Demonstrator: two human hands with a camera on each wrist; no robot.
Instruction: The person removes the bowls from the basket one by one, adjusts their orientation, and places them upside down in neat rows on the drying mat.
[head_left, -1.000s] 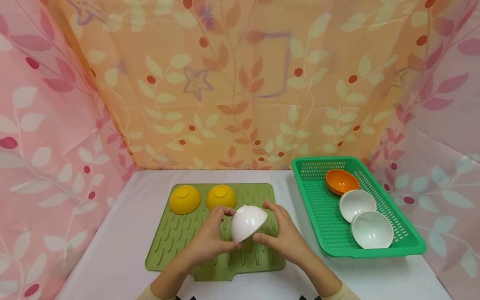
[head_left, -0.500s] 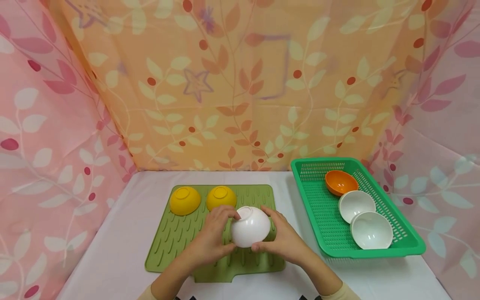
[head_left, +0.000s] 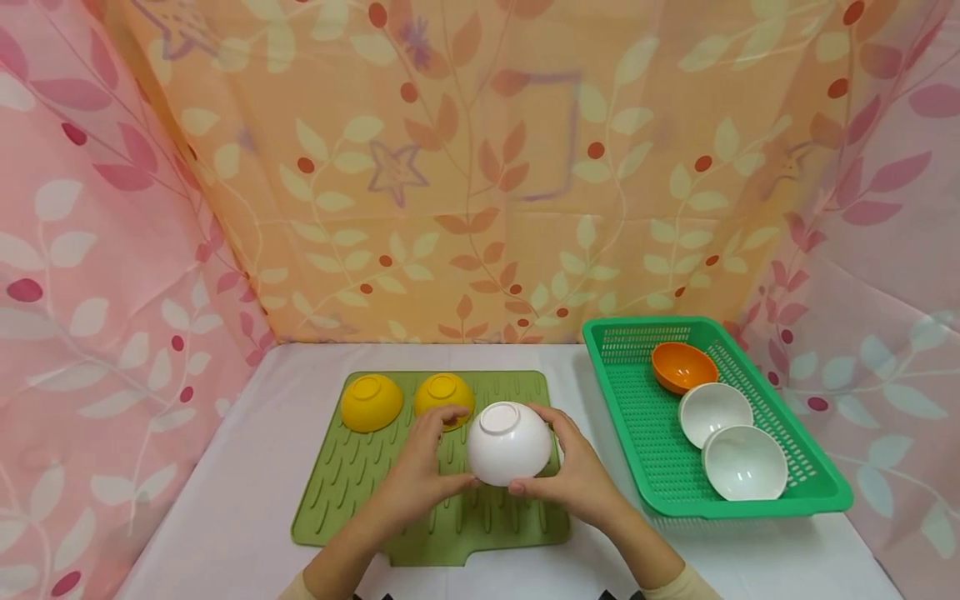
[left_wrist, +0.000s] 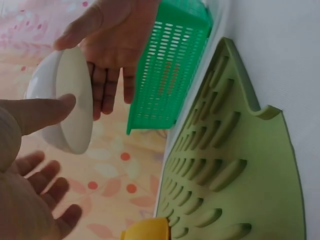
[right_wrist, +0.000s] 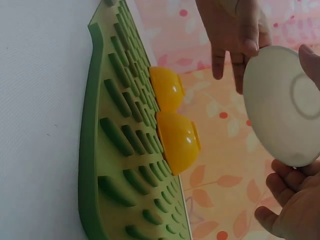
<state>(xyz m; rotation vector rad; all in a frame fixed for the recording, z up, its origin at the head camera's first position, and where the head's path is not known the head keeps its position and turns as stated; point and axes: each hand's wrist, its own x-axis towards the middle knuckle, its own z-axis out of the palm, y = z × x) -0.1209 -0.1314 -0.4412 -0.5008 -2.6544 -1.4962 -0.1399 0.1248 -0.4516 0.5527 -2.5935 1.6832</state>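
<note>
A white bowl [head_left: 510, 446] is held bottom-up and slightly tilted above the green drying mat [head_left: 360, 492]. My right hand [head_left: 573, 475] grips its right side, thumb near the rim and fingers at the far side. In the right wrist view the fingers [right_wrist: 295, 192] touch the bowl's edge. My left hand [head_left: 420, 467] is at the bowl's left side; its thumb is against or very near the bowl. Its fingers [left_wrist: 42, 185] stand away from the bowl in the left wrist view. Two yellow bowls, left [head_left: 371, 404] and right [head_left: 442, 396], lie upside down on the mat's back part.
To the right stands a green perforated basket [head_left: 637, 467] holding an orange bowl [head_left: 684, 368] and white bowls, one farther back [head_left: 712, 412] and one nearer [head_left: 746, 464]. A white cloth [head_left: 232, 500] covers the table. Patterned fabric [head_left: 465, 208] hangs behind and at both sides.
The white bowl has turned so its foot faces up and back, and it has moved slightly right. My right hand has taken hold of it, while the left fingers have come off.
</note>
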